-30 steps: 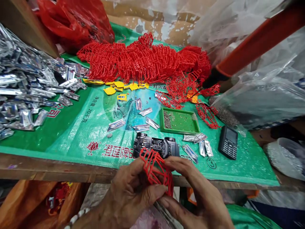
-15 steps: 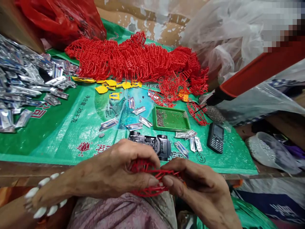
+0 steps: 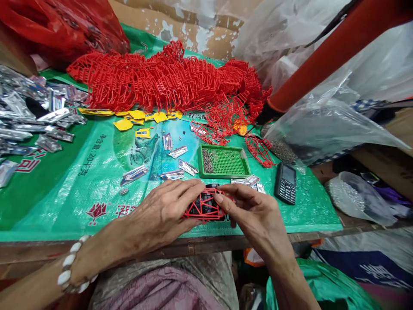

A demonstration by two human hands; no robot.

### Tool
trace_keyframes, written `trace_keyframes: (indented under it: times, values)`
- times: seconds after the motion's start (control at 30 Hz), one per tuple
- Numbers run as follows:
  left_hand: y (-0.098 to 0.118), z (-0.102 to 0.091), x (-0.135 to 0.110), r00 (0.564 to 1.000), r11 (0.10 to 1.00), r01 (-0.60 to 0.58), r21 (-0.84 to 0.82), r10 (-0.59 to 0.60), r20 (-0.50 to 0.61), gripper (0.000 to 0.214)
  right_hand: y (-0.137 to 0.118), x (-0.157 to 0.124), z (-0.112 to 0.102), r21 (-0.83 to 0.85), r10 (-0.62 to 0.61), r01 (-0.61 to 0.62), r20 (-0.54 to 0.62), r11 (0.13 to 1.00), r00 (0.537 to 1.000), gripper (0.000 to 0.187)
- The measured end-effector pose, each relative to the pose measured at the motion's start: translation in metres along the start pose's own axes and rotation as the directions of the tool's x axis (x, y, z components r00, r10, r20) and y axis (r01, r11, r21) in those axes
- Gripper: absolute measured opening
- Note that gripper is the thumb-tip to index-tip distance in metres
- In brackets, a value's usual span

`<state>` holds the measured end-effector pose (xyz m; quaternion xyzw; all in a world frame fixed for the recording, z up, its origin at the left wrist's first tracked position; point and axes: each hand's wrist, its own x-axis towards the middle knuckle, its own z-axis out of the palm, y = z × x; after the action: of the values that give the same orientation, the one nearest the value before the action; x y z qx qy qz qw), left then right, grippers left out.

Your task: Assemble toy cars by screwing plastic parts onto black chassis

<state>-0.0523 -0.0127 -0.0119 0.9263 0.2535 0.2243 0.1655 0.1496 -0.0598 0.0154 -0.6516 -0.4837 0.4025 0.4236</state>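
Observation:
My left hand (image 3: pixel 164 213) and my right hand (image 3: pixel 250 211) both pinch a red plastic lattice frame (image 3: pixel 203 208) and press it down over a black toy car chassis (image 3: pixel 222 217) on the green woven sheet (image 3: pixel 77 189). The chassis is mostly hidden under the frame and my fingers. My left wrist wears a white bead bracelet (image 3: pixel 72 265). Behind my hands sits a green tray (image 3: pixel 224 162) with small screws at its left end.
A big heap of red lattice frames (image 3: pixel 161 79) fills the back of the sheet, with yellow pieces (image 3: pixel 129 118) before it. Silver foil pieces (image 3: pixel 29 116) pile at the left. A black phone (image 3: pixel 285 183), clear plastic bags (image 3: pixel 322 125) and an orange pole (image 3: pixel 322 51) stand right.
My hands moved up from my lap onto the sheet and laid the red frame over the black chassis. The view shifted to the right.

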Motion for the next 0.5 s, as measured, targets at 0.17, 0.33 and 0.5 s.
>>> trace_keyframes:
  times: [0.17,0.33,0.5]
  values:
    - [0.003,0.005,0.008,1.0,0.998,0.02,0.066,-0.022,0.02,0.046,0.01,-0.002,-0.011,-0.238,-0.304,0.265,-0.143,0.934,0.942,0.009]
    - [0.007,0.011,0.012,0.998,0.992,0.034,0.123,-0.039,0.04,0.045,0.028,-0.009,-0.008,-0.16,-0.318,0.285,-0.244,0.945,0.916,0.005]
    - [0.01,0.01,0.015,0.996,0.99,0.041,0.134,-0.051,0.069,0.04,0.039,-0.018,-0.012,-0.254,-0.358,0.272,-0.41,0.928,0.839,0.008]
